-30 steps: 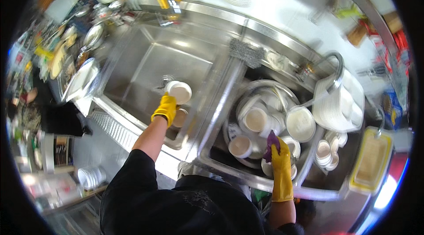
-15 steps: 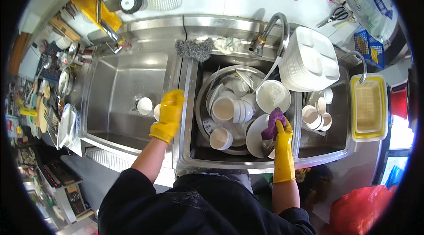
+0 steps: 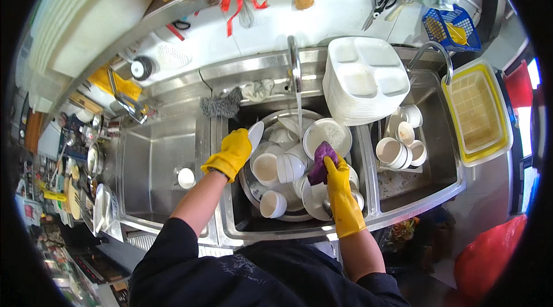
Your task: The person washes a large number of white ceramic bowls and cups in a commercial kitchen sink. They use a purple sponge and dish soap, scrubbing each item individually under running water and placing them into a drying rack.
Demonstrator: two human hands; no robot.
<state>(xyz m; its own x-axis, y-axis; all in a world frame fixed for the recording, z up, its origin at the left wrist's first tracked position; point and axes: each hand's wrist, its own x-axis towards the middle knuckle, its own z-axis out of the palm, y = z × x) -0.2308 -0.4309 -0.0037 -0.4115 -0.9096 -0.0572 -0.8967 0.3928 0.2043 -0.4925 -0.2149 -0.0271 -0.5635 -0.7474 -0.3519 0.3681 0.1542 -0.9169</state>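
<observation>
My left hand [image 3: 231,155], in a yellow rubber glove, is at the left side of the middle sink, its fingers closed on the edge of a white dish [image 3: 256,134]. Farther right, my gloved right hand [image 3: 341,194] pinches a purple cloth [image 3: 322,163] over a white plate [image 3: 314,202]. Beneath the hands sits a round metal basin [image 3: 246,183] of stacked white bowls [image 3: 269,203] and plates. A white bowl [image 3: 327,134] lies behind the cloth. Water runs from the faucet [image 3: 295,65] into the basin.
A tall stack of white compartment trays [image 3: 360,82] stands at the right divider. Several white cups [image 3: 394,151] lie in the right sink. One white cup [image 3: 185,178] is in the left sink. A grey scouring pad [image 3: 222,104] rests on the back ledge.
My left hand has moved from the left divider to the dish in the basin. My right hand stays over the plate with the cloth. The faucet now runs, and the view has turned.
</observation>
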